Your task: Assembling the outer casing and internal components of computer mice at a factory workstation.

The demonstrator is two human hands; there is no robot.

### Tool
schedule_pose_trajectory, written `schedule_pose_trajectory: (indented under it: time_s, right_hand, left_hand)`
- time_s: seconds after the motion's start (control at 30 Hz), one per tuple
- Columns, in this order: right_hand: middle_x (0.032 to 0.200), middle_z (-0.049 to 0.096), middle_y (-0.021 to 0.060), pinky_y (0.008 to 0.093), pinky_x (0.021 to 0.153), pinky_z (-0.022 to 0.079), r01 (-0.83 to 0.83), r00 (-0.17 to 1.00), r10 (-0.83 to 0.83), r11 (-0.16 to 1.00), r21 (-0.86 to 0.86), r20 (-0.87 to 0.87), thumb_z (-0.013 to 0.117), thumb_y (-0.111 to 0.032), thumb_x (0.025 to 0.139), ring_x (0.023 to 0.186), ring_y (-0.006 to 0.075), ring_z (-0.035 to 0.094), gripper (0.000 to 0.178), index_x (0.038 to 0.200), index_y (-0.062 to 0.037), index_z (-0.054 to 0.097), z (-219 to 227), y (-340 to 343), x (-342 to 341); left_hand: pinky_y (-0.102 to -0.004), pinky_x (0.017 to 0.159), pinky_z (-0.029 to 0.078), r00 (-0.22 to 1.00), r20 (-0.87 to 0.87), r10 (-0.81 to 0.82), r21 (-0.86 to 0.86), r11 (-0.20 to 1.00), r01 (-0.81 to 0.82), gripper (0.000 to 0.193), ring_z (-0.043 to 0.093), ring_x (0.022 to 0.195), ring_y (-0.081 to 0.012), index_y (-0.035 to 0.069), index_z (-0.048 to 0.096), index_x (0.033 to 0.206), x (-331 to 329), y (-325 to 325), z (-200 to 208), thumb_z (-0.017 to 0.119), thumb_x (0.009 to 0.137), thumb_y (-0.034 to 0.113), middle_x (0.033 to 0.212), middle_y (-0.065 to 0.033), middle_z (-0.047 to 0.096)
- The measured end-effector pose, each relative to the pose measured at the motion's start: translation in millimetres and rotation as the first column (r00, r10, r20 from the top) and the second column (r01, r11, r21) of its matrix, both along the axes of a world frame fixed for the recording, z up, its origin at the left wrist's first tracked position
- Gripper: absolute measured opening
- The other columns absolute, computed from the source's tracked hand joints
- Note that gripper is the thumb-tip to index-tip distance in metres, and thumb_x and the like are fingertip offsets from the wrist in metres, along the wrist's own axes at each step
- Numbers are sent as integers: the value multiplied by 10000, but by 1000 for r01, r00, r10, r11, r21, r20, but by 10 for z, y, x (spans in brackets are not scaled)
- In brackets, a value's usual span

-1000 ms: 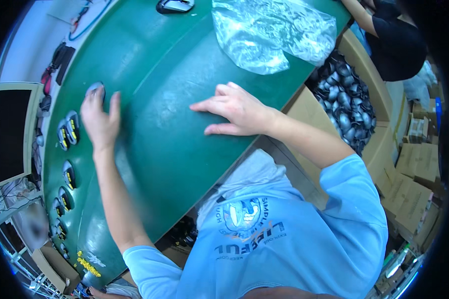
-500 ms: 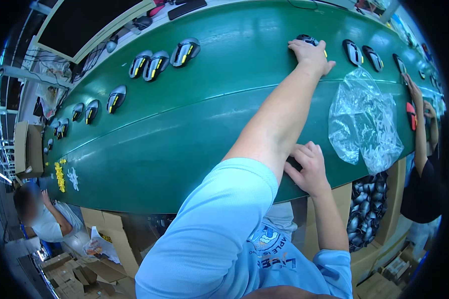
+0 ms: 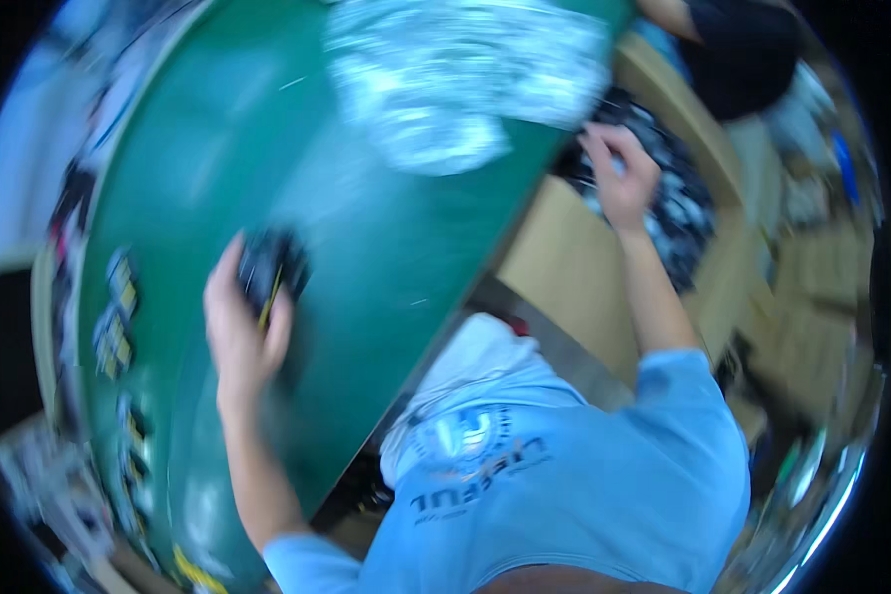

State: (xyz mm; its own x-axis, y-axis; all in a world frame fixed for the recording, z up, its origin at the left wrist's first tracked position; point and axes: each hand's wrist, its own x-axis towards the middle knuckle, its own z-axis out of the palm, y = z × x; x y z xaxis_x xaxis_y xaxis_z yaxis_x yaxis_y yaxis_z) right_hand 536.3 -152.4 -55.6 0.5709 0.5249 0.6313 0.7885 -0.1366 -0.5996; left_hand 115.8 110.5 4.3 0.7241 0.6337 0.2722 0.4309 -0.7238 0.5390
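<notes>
My left hand (image 3: 243, 327) is wrapped round a black computer mouse shell (image 3: 272, 267) with a yellow strip, at the green tabletop. Thumb and fingers lie on opposite sides of it. To the right, beyond the table edge, my right hand (image 3: 622, 178) hovers at a cardboard box (image 3: 718, 163) of dark, glossy curved parts (image 3: 678, 203). Its fingers are curled toward the thumb. Something dark shows by the fingertips, but blur hides whether they hold it or it lies in the box.
A crumpled clear plastic bag (image 3: 436, 89) lies on the green table (image 3: 366, 228) at the far side. Several more mouse shells (image 3: 114, 342) stand along the left, with yellow pieces (image 3: 198, 569) at the lower left. Another person's dark sleeve (image 3: 742, 49) is at the upper right.
My view has swung to the right and blurred. My left hand has drawn back from the far row with the shell. The right hand has moved from the table edge to the box.
</notes>
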Motion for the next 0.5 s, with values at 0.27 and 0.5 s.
schedule_pose_trajectory:
  time_s: [0.27,0.5]
  right_hand:
    - [1237,756,239,492,982,568,-77,997,20,331,-940,-75,723,-453,990,1147,433,716,504,1277,-40,733,-1439,-723,1060]
    - [1283,726,285,474,1003,563,-83,992,-53,380,-921,-111,721,-270,999,1210,419,705,480,1372,25,657,-1685,-1393,1464]
  left_hand:
    - [-553,1197,399,994,-65,-89,175,980,99,667,517,1409,-463,-15,508,1478,-316,-680,-249,771,871,72,1541,-258,541]
    - [-576,1138,456,995,31,-93,144,986,87,611,592,1311,-438,62,643,1328,-205,-552,-248,851,804,299,1398,-190,639]
